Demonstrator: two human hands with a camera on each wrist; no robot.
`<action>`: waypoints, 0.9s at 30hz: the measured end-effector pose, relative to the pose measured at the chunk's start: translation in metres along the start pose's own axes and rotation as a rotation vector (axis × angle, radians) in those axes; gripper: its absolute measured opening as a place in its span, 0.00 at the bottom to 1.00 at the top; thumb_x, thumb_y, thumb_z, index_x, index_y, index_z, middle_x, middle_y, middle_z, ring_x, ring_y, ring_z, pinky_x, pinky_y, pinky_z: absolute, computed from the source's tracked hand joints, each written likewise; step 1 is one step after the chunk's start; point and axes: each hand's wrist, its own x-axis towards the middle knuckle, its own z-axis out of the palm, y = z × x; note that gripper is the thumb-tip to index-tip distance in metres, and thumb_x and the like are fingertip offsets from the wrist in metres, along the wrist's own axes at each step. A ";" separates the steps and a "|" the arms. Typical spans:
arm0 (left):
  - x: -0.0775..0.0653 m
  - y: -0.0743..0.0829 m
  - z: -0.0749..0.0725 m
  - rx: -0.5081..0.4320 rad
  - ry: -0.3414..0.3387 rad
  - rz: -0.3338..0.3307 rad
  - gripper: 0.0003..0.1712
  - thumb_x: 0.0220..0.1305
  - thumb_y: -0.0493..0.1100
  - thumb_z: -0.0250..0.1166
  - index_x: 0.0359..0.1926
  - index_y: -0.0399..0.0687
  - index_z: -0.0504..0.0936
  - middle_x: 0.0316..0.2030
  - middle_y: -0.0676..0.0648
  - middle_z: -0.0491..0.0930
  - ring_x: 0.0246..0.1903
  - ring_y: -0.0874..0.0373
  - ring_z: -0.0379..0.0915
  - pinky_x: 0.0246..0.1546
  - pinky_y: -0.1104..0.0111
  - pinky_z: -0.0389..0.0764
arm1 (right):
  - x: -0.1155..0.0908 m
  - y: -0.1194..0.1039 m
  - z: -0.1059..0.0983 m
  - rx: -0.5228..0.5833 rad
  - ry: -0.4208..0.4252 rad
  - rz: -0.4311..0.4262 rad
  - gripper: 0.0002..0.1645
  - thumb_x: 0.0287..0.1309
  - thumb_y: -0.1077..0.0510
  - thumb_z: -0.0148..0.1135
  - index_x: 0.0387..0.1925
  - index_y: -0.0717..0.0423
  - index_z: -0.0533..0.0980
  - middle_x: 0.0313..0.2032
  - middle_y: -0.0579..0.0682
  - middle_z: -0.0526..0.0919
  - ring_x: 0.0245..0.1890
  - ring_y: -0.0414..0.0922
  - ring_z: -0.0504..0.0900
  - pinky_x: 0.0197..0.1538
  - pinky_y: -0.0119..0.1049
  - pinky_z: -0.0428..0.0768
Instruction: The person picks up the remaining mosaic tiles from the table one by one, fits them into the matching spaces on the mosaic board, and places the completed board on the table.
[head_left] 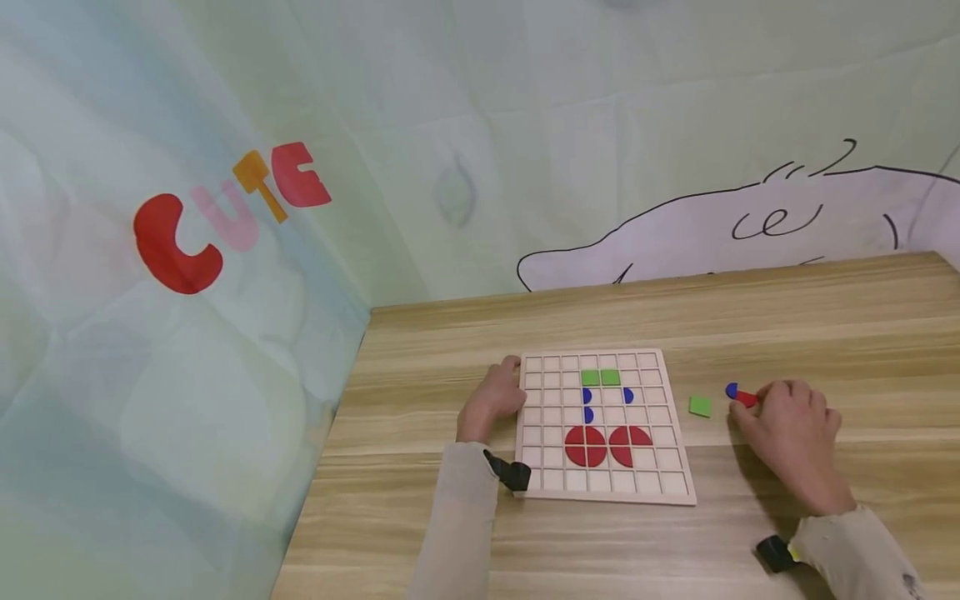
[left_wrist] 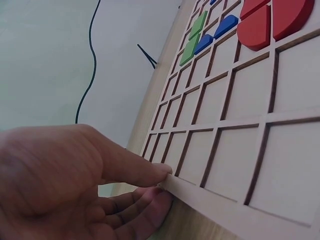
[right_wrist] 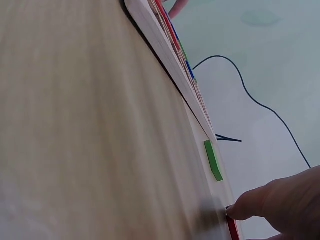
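A light wooden grid board [head_left: 551, 483] lies on the table. Its cells hold two green squares [head_left: 611, 377], three small blue rounded pieces [head_left: 628, 396] and several red quarter-circles [head_left: 577, 457], four of which form a full disc. My left hand [head_left: 495, 398] pinches the board's left edge, thumb [left_wrist: 150, 172] on the rim and fingers curled below. Right of the board, my right hand [head_left: 795, 429] holds a red piece [head_left: 746, 398] between thumb and fingers, low over the table. A loose blue rounded piece [head_left: 732, 390] touches or nearly touches that red piece. Between board and hand lies a loose green square [head_left: 700, 407].
The wood-grain table [head_left: 450, 333] runs back to a printed fabric wall [head_left: 465, 125] with a line drawing. Another fabric wall [head_left: 90, 375] with coloured letters stands at the left. Each wrist carries a small black camera [head_left: 513, 473].
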 end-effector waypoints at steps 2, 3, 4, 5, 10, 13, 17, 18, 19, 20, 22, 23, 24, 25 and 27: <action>0.000 0.000 0.001 -0.001 -0.001 -0.003 0.35 0.61 0.32 0.50 0.71 0.46 0.58 0.65 0.36 0.64 0.50 0.47 0.64 0.50 0.58 0.67 | -0.001 0.000 0.000 0.005 0.004 -0.003 0.29 0.59 0.47 0.57 0.42 0.74 0.72 0.47 0.74 0.66 0.47 0.70 0.61 0.46 0.64 0.56; 0.000 0.000 0.001 -0.001 -0.001 -0.004 0.35 0.61 0.32 0.50 0.71 0.46 0.58 0.65 0.36 0.64 0.50 0.48 0.64 0.50 0.58 0.67 | -0.001 0.001 -0.001 0.009 0.004 -0.005 0.29 0.59 0.47 0.57 0.42 0.74 0.72 0.47 0.74 0.66 0.47 0.70 0.61 0.46 0.64 0.56; 0.000 0.000 0.001 -0.002 -0.002 -0.007 0.35 0.62 0.32 0.50 0.71 0.46 0.58 0.65 0.36 0.63 0.50 0.47 0.64 0.50 0.58 0.67 | -0.001 0.001 -0.001 0.014 0.005 -0.007 0.29 0.59 0.47 0.57 0.43 0.73 0.72 0.48 0.74 0.66 0.47 0.70 0.61 0.46 0.63 0.56; 0.001 0.000 0.001 -0.002 -0.001 -0.008 0.35 0.62 0.32 0.50 0.71 0.46 0.58 0.65 0.36 0.63 0.50 0.47 0.64 0.50 0.58 0.67 | -0.002 0.001 -0.001 0.014 0.007 -0.010 0.29 0.59 0.47 0.57 0.43 0.73 0.72 0.48 0.74 0.67 0.48 0.70 0.61 0.45 0.63 0.56; 0.000 0.000 0.002 -0.004 -0.001 -0.016 0.35 0.62 0.32 0.50 0.71 0.47 0.58 0.65 0.37 0.64 0.49 0.48 0.64 0.48 0.58 0.67 | -0.004 -0.003 -0.003 0.013 0.002 -0.012 0.29 0.59 0.47 0.56 0.46 0.72 0.73 0.51 0.75 0.66 0.50 0.70 0.60 0.46 0.63 0.56; 0.000 0.000 0.002 -0.003 0.000 -0.014 0.35 0.62 0.32 0.50 0.71 0.47 0.58 0.64 0.37 0.64 0.49 0.48 0.63 0.49 0.59 0.67 | -0.006 -0.009 -0.004 0.015 0.012 -0.028 0.29 0.58 0.47 0.58 0.46 0.71 0.73 0.52 0.75 0.66 0.51 0.71 0.60 0.47 0.64 0.55; 0.000 0.000 0.002 -0.002 0.000 -0.009 0.35 0.62 0.31 0.50 0.71 0.47 0.58 0.62 0.38 0.65 0.48 0.49 0.64 0.48 0.59 0.67 | -0.010 -0.018 -0.005 0.027 0.039 -0.067 0.28 0.56 0.48 0.61 0.45 0.71 0.73 0.53 0.76 0.67 0.52 0.71 0.63 0.49 0.65 0.56; 0.000 0.000 0.002 -0.003 -0.001 -0.009 0.35 0.62 0.31 0.50 0.71 0.47 0.58 0.62 0.38 0.66 0.48 0.49 0.64 0.47 0.59 0.67 | -0.010 -0.021 -0.005 0.031 0.041 -0.078 0.28 0.55 0.48 0.62 0.45 0.71 0.73 0.53 0.76 0.68 0.52 0.71 0.63 0.49 0.66 0.56; 0.000 0.000 0.002 -0.003 -0.001 -0.008 0.35 0.61 0.31 0.50 0.71 0.47 0.58 0.62 0.38 0.66 0.48 0.49 0.64 0.47 0.59 0.67 | -0.011 -0.023 -0.006 0.034 0.044 -0.087 0.28 0.55 0.48 0.63 0.45 0.70 0.73 0.53 0.76 0.68 0.52 0.71 0.64 0.50 0.66 0.56; 0.000 0.000 0.002 -0.001 -0.002 -0.007 0.35 0.61 0.31 0.50 0.71 0.47 0.58 0.61 0.38 0.66 0.47 0.49 0.64 0.46 0.59 0.67 | -0.012 -0.025 -0.006 0.036 0.048 -0.095 0.28 0.55 0.49 0.64 0.44 0.70 0.73 0.53 0.76 0.68 0.53 0.70 0.64 0.50 0.67 0.56; 0.001 0.000 0.002 0.001 -0.001 -0.005 0.35 0.61 0.31 0.50 0.71 0.46 0.58 0.61 0.38 0.66 0.47 0.49 0.64 0.46 0.59 0.67 | -0.014 -0.029 -0.006 0.039 0.055 -0.114 0.27 0.54 0.49 0.65 0.44 0.70 0.73 0.52 0.75 0.69 0.52 0.70 0.65 0.51 0.67 0.56; 0.001 0.000 0.001 0.001 -0.001 -0.006 0.35 0.61 0.31 0.50 0.71 0.46 0.58 0.61 0.38 0.66 0.47 0.49 0.64 0.47 0.59 0.67 | -0.015 -0.031 -0.006 0.039 0.061 -0.125 0.27 0.54 0.49 0.65 0.43 0.70 0.74 0.52 0.75 0.70 0.51 0.70 0.66 0.51 0.67 0.57; 0.001 0.000 0.001 0.000 0.000 -0.007 0.35 0.61 0.31 0.50 0.71 0.46 0.58 0.61 0.38 0.66 0.48 0.49 0.64 0.47 0.59 0.67 | -0.016 -0.033 -0.006 0.037 0.069 -0.138 0.27 0.53 0.49 0.66 0.43 0.70 0.74 0.51 0.74 0.71 0.51 0.69 0.67 0.50 0.67 0.58; 0.001 0.000 0.001 -0.001 0.001 -0.008 0.35 0.61 0.31 0.50 0.71 0.46 0.58 0.61 0.38 0.66 0.48 0.49 0.64 0.48 0.59 0.67 | -0.017 -0.035 -0.005 0.038 0.078 -0.149 0.27 0.53 0.49 0.66 0.42 0.69 0.74 0.50 0.73 0.72 0.50 0.69 0.68 0.50 0.66 0.58; 0.000 0.001 0.001 -0.005 0.004 -0.010 0.35 0.61 0.31 0.50 0.70 0.45 0.59 0.61 0.38 0.66 0.49 0.49 0.64 0.49 0.58 0.67 | -0.020 -0.039 -0.005 0.044 0.093 -0.174 0.26 0.52 0.49 0.66 0.41 0.69 0.74 0.48 0.72 0.73 0.48 0.68 0.69 0.48 0.65 0.59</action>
